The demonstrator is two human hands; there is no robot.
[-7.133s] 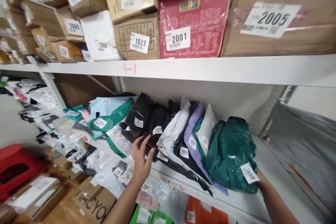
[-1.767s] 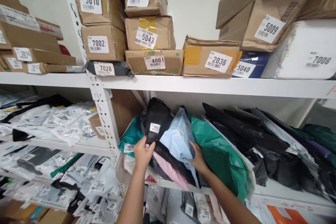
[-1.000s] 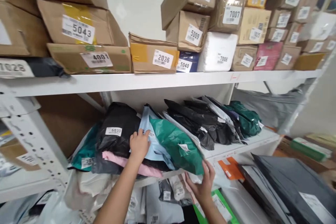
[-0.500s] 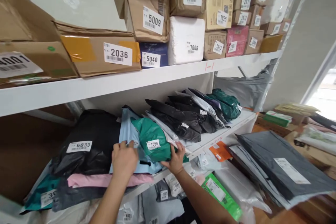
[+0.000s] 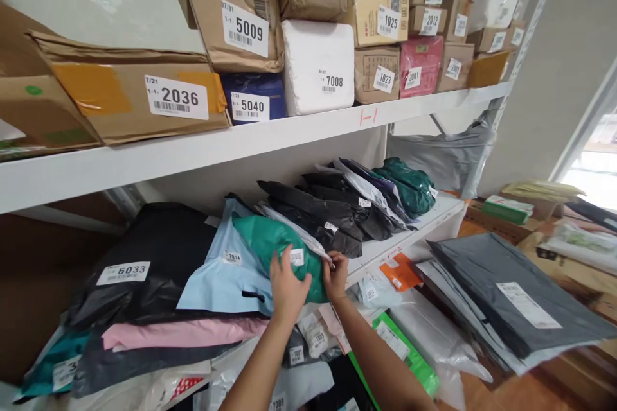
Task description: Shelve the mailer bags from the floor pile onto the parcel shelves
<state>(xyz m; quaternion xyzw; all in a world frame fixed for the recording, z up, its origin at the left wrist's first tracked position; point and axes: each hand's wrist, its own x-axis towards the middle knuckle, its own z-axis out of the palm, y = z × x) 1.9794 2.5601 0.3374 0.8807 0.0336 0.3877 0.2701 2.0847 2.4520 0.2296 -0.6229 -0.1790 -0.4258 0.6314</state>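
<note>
Lying on the middle shelf (image 5: 424, 234), a green bag (image 5: 270, 244) is being touched by both hands. The left hand (image 5: 288, 282) is laid flat on the front of the green bag, with its fingers spread and not closed around anything. The right hand (image 5: 336, 275) is just beside it, at the bag's right edge, and its fingertips are pinched on that edge. A small white sticker (image 5: 297, 257) is seen on the bag, between the two hands. A light blue bag (image 5: 226, 273) is pressed against the green bag's left side, and a big black bag (image 5: 144, 263) marked 6033 is leaned next to that. A pink bag (image 5: 183, 332) is squashed under them. Black bags (image 5: 318, 212) are stacked to the right. Brown boxes (image 5: 139, 93) with number stickers are kept on the top shelf (image 5: 308, 131).
</note>
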